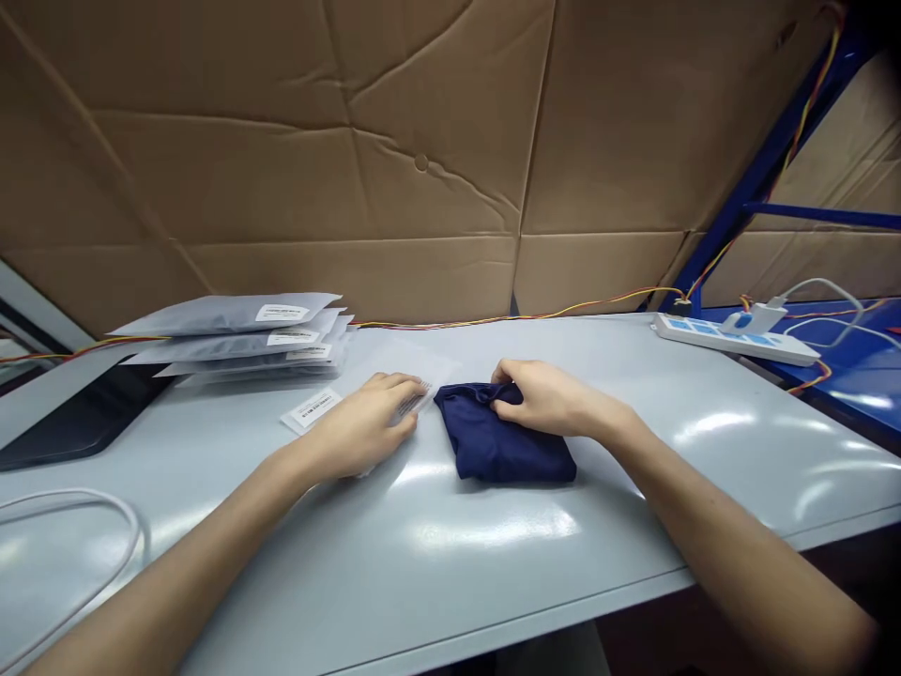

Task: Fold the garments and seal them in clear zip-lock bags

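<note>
Grey table (485, 563), right hand (545, 399) clamped on navy cloth (499, 446), left hand (362, 422) flat on clear bag (394, 371)

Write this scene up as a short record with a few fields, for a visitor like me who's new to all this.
Left hand: fingers lying on a clear plastic bag
Bag label: white barcode label at the bag's edge
Right hand: gathering the top of a folded navy cloth
Nearby: stack of grey mailer bags with white labels
Surface: pale grey metal table
Far right: white power strip
Backdrop: cardboard sheets
</note>
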A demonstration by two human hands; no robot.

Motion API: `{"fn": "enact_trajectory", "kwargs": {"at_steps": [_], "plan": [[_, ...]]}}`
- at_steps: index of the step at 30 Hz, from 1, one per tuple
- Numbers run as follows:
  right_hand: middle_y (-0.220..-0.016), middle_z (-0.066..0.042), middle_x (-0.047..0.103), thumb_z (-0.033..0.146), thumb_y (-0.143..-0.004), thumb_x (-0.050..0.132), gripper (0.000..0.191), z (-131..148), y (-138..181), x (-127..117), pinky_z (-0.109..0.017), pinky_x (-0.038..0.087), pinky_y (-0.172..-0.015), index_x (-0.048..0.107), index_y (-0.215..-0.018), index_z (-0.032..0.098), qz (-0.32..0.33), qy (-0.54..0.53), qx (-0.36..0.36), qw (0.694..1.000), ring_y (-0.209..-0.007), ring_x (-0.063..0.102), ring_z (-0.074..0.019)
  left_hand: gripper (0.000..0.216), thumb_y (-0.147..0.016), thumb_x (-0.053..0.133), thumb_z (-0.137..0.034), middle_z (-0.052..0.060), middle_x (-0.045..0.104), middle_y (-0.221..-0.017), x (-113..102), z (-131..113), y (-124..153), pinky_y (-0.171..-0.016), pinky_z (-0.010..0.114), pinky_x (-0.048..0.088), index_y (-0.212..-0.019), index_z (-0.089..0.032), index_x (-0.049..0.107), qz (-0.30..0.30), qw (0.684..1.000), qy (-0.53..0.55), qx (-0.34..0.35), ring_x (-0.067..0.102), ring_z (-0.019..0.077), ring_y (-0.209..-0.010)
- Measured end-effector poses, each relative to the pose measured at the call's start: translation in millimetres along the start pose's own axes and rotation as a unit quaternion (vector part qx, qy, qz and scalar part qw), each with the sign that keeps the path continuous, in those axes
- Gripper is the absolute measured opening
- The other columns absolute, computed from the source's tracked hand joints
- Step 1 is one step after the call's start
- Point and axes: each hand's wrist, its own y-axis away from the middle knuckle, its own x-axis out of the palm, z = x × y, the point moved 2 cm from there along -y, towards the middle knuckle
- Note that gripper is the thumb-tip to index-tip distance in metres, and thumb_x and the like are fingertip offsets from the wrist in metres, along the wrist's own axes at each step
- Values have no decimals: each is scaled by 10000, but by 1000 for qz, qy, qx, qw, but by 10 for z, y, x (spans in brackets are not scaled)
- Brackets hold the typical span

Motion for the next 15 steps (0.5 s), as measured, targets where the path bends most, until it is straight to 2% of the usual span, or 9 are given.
{"fn": "enact_trajectory", "kwargs": {"at_steps": [6, 12, 15], "plan": [[-1109, -106, 733, 265, -874, 582, 212, 16, -3, 18, -350, 500, -808, 721, -1026, 214, 21, 22, -30, 999, -1005, 670, -273, 438, -899, 458, -283, 59, 639, -1396, 15, 53, -32, -1126, 453, 438, -1290, -233, 649, -11, 1000, 15, -2, 538, 285, -1334], [-1067, -94, 698, 266, -881, 590, 195, 79, 10, -9, -338, 486, -809, 696, -1027, 194, 46, 26, -42, 998, -927, 639, -234, 401, -931, 481, -469, 74, 695, -1296, 58, 85, -90, -1078, 470, 469, -1178, -237, 695, -46, 998, 45, -15, 586, 303, -1262], [-1085, -96, 677, 235, -879, 599, 198, 127, 14, -12, -371, 472, -890, 690, -1050, 193, 33, 45, -80, 995, -988, 610, -250, 376, -921, 495, -486, 71, 715, -1256, 53, 91, -99, -1054, 467, 487, -1113, -244, 708, -56, 997, 55, -18, 611, 303, -1228]]}}
